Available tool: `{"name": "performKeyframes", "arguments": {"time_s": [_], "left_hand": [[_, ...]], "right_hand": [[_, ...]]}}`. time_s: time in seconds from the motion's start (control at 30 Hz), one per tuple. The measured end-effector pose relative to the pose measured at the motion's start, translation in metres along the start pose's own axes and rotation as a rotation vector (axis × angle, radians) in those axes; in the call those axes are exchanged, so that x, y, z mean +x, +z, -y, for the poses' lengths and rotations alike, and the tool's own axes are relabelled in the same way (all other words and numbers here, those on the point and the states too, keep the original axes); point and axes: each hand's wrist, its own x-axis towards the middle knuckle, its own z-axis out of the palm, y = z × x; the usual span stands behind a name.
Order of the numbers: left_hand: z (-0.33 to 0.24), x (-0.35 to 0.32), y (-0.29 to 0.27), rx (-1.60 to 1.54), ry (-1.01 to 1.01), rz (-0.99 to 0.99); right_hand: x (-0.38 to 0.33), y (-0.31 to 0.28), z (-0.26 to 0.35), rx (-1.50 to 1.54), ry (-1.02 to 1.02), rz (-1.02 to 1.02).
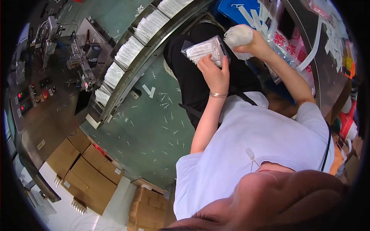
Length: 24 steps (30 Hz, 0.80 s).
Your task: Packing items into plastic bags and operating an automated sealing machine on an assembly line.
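Observation:
My left hand, with a thin bracelet at the wrist, grips a stack of flat clear packets with white inserts held over my dark-trousered lap. Just to its right and slightly higher, my right hand is closed around a crumpled white bundle, which touches the right end of the stack. Both arms reach up from my white shirt in the lower part of the head view.
A curved steel conveyor with compartments of white packets runs at the upper left. Beside it stands a machine with a button panel. Cardboard boxes sit lower left. A blue crate and a steel table with white strips lie at the upper right.

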Motion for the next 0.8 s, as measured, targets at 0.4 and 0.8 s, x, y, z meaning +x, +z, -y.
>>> {"name": "performKeyframes", "arguments": {"time_s": [0.4,0.8], "left_hand": [[0.043,-0.019,0.024,-0.903,-0.623,-0.009],[0.04,-0.015,0.021,-0.468,-0.373,-0.253]], "right_hand": [[0.018,0.063,-0.006,-0.461,-0.424,0.145],[0.033,0.054,-0.029,-0.869,-0.801,0.194]]}}
